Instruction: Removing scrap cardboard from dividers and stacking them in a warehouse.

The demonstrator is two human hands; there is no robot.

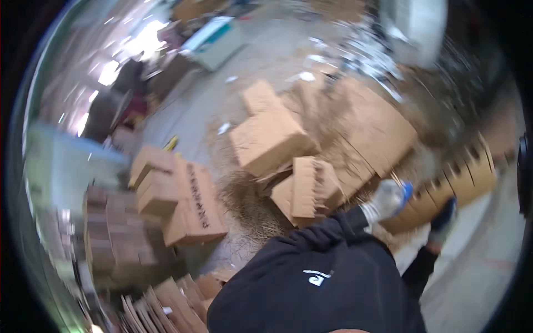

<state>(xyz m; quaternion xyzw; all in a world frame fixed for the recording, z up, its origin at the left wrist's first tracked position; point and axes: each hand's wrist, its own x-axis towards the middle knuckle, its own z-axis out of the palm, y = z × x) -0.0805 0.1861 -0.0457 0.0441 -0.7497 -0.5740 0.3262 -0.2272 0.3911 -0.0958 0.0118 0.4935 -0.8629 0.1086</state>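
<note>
A long brown cardboard strip (pixel 444 191) with notches along its far edge and crosswise slits or creases slants up toward the right, held in both hands. My left hand (pixel 387 200), in a whitish glove with blue at the fingers, is closed at the strip's left end. My right hand (pixel 443 216), in a dark blue glove, grips its near edge, with some fingers hidden by the cardboard. Left of my left hand, a small cardboard piece with a ragged, torn edge (pixel 304 186) leans on other cardboard. Motion blurs the fingers.
Ahead lie a box-shaped cardboard piece (pixel 272 139) and a large flat sheet (pixel 377 127), among scattered brown scraps (pixel 250 202). At left are stacked cardboard pieces (pixel 191 205) and a brown stack (pixel 119 227). Upright sheets (pixel 166 305) stand at lower left. A white-and-teal box (pixel 214 41) is farther off.
</note>
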